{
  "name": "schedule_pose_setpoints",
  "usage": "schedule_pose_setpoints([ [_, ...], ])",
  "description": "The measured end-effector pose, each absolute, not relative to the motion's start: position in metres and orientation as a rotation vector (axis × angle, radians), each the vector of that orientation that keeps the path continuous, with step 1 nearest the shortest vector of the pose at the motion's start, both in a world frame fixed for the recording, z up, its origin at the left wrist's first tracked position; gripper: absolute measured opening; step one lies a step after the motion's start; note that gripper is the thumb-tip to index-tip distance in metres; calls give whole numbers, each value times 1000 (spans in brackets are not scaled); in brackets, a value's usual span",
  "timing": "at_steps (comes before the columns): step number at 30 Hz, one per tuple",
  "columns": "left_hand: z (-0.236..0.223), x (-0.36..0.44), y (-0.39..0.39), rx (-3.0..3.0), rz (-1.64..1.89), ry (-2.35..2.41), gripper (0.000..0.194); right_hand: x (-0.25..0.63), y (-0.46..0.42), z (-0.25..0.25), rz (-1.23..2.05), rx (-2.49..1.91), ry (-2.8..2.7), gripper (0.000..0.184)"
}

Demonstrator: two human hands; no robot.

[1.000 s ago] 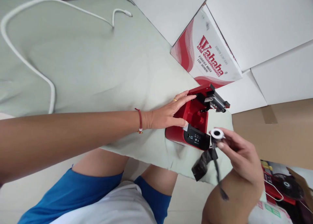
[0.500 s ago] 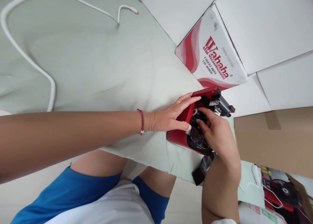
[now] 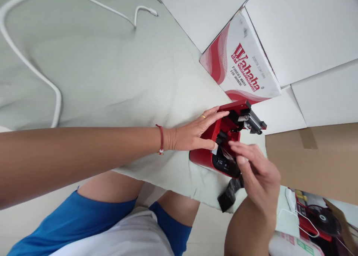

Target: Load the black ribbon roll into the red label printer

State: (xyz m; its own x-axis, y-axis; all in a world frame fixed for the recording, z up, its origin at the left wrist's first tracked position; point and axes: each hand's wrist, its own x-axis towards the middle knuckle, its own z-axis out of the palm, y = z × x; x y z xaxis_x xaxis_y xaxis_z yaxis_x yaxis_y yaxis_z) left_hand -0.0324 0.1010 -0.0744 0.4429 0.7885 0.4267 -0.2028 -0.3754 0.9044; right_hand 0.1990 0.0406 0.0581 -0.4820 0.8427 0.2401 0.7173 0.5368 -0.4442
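Drawn back from inside the red box (image 3: 203, 156), the right hand (image 3: 258, 170) hovers by its opening, fingers loosely extended, seemingly empty; the left hand (image 3: 197, 135), spread, braces the box on the table (image 3: 140, 81). Settling the dark piece (image 3: 222, 136) inside seems in hand, calling for careful tucking.

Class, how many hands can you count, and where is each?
2: the left hand rests on the red device; the right hand is by its open compartment.

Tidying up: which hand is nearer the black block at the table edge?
Right: the right hand is close beside the black block; the left hand rests farther off, on the red device.
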Motion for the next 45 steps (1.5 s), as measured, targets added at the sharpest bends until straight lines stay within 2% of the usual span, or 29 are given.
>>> schedule_pose_setpoints([
  [5, -75, -32, 104, 1702, 1277, 546, 85, 213, -3, 25, 142, -1088, -2443, 44],
  [8, -71, -34, 111, 1684, 1381, 680, 71, 211, -21, 1, -31, -1105, -2381, 56],
  [12, -50, -32, 119, 1636, 1461, 828, 58, 201, -34, -19, -162, -1193, -2252, 62],
  [18, -9, -13, 130, 1588, 1407, 821, 59, 195, -32, -28, -216, -1159, -2159, 50],
  [22, 0, -12, 122, 1631, 1464, 854, 55, 195, -31, -30, -189, -1151, -2165, 42],
  [27, -11, -24, 103, 1891, 1513, 780, 57, 195, -34, -35, -182, -1152, -2160, 46],
  [31, -29, -30, 92, 2116, 1555, 684, 48, 196, -33, -39, -210, -1132, -2133, 48],
  [38, -53, -30, 87, 2124, 1616, 621, 42, 196, -31, -47, -241, -1149, -2079, 43],
  [45, -56, -32, 91, 2235, 1605, 571, 23, 192, -32, -46, -231, -1152, -2068, 42],
])
